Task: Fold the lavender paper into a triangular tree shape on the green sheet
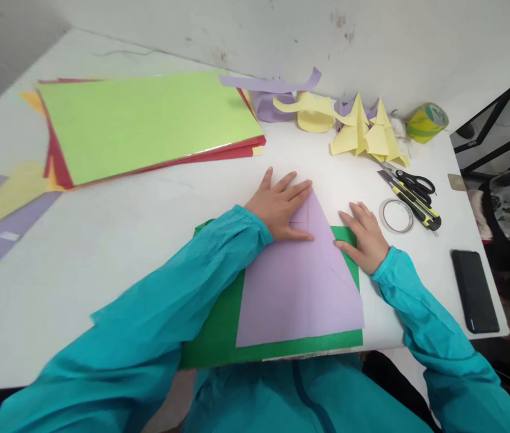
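Paper (300,288), purple and creased, lies flat in front of the body, narrow end pointing away from us, wide end toward us. Under it we have a green sheet (219,325) at the near edge of the white table (124,252), showing on both sides and along the bottom.

Our left hand (282,207) is palm down over the paper's upper left edge, fingers spread, thumb across the creases; grip released, just flat contact. Our right hand (365,237) is loose too, fingers slightly bent, thumb at the paper's right edge, the rest over to the right; we can't tell how firmly the thumb touches.

Upper left, we log a light green sheet (147,126) on top of red sheets (59,159). Far left: yellow sheet (9,195) and purple sheet (6,240), overlapping.

Along the wall: curled purple strip (275,107), curled yellow strip (316,117), then pointed yellow folded pieces (358,129) with some purple behind. Wide tape roll (427,123), yellow-green, sits in the back corner.

Right side: black scissors (417,182) beside a yellow-black cutter (411,198), narrow tape roll (396,216) just left of the cutter, its ring open onto white tabletop. Black device (475,291) lies near the right edge.
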`<state>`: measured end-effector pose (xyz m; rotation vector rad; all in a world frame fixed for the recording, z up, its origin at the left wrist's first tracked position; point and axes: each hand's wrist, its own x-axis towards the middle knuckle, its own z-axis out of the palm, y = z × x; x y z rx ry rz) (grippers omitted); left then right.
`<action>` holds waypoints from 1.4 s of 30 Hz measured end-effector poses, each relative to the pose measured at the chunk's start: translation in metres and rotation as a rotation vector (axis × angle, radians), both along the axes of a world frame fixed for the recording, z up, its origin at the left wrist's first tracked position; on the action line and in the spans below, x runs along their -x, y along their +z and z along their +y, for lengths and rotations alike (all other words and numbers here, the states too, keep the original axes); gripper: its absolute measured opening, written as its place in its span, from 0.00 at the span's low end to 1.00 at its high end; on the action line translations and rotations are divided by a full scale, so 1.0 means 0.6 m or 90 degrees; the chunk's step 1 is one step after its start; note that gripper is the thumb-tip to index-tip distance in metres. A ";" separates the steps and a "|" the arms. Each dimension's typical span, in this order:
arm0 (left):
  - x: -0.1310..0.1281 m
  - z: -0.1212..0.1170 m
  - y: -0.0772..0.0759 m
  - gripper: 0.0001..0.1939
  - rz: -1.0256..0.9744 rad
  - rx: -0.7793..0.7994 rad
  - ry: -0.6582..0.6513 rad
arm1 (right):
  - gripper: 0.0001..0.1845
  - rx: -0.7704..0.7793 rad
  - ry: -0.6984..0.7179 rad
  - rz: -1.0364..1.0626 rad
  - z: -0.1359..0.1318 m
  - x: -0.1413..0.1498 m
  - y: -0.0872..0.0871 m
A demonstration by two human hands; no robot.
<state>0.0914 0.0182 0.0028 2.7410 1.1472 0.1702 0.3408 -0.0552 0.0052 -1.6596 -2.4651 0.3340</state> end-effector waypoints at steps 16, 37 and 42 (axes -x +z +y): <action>0.002 0.001 -0.004 0.53 -0.014 -0.007 -0.009 | 0.50 0.070 0.024 -0.025 -0.001 -0.019 0.000; 0.003 0.001 -0.004 0.53 -0.004 -0.008 -0.002 | 0.70 0.224 0.146 -0.156 -0.034 -0.033 0.052; 0.002 0.000 -0.003 0.53 0.001 -0.005 0.000 | 0.71 0.227 0.154 -0.164 -0.037 -0.034 0.053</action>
